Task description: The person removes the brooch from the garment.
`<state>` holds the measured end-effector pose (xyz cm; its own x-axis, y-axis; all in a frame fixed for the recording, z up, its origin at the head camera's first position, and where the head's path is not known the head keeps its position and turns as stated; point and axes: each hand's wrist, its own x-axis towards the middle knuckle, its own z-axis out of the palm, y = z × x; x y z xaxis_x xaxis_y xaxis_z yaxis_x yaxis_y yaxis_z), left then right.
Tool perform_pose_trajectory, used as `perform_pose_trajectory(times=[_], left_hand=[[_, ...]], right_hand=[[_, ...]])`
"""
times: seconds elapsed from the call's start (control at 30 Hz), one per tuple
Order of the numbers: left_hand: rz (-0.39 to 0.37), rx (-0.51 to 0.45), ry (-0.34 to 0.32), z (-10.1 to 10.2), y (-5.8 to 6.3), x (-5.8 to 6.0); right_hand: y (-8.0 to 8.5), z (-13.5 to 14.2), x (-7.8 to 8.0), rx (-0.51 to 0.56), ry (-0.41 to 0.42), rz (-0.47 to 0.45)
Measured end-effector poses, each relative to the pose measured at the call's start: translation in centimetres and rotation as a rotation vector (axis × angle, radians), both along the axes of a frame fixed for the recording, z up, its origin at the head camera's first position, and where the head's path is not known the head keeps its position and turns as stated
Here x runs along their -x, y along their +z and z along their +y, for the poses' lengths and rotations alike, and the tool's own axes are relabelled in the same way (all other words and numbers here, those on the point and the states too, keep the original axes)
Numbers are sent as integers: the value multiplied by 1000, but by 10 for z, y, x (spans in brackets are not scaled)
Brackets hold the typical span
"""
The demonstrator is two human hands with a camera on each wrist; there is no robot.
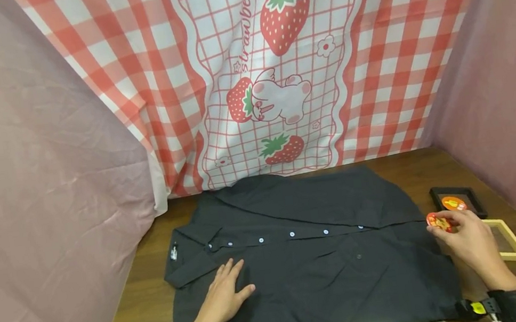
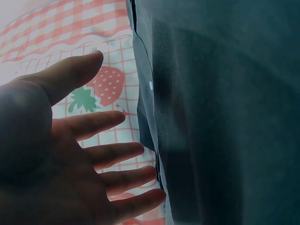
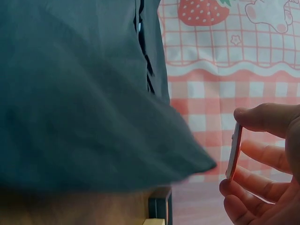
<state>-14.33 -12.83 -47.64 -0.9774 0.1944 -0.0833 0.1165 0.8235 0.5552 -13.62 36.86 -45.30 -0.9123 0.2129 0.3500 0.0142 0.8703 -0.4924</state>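
Note:
A dark button-up shirt (image 1: 290,270) lies spread over the table, its collar (image 1: 193,263) towards the left and a row of pale buttons across it. My left hand (image 1: 221,297) is over the shirt near the collar, fingers spread and straight, holding nothing. At the shirt's right edge, my right hand (image 1: 472,242) pinches a flat round red badge (image 1: 438,221) with a yellow design. The right wrist view shows the badge (image 3: 234,152) edge-on between thumb and fingertips, beside a corner of the shirt (image 3: 117,122).
To the right stand a black frame (image 1: 476,204) with an orange oval piece (image 1: 454,203) in it and a pale wooden frame (image 1: 515,245). A strawberry-print checked cloth (image 1: 278,88) hangs behind the brown table (image 1: 134,294). Pinkish curtains (image 1: 48,181) flank both sides.

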Motion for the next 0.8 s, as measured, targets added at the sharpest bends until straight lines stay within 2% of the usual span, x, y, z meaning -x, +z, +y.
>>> perform_pose_trajectory(times=[0.2, 0.5, 0.63, 0.8], left_hand=[[6, -15, -4, 1, 1, 2], [7, -11, -6, -2, 0, -3], [6, -14, -10, -3, 1, -4], [2, -23, -12, -3, 1, -3]], right_hand=[[-2, 5, -3, 1, -35, 14], [-14, 14, -7, -5, -65, 44], [-12, 23, -7, 7, -72, -3], [-9, 33, -7, -17, -82, -19]])
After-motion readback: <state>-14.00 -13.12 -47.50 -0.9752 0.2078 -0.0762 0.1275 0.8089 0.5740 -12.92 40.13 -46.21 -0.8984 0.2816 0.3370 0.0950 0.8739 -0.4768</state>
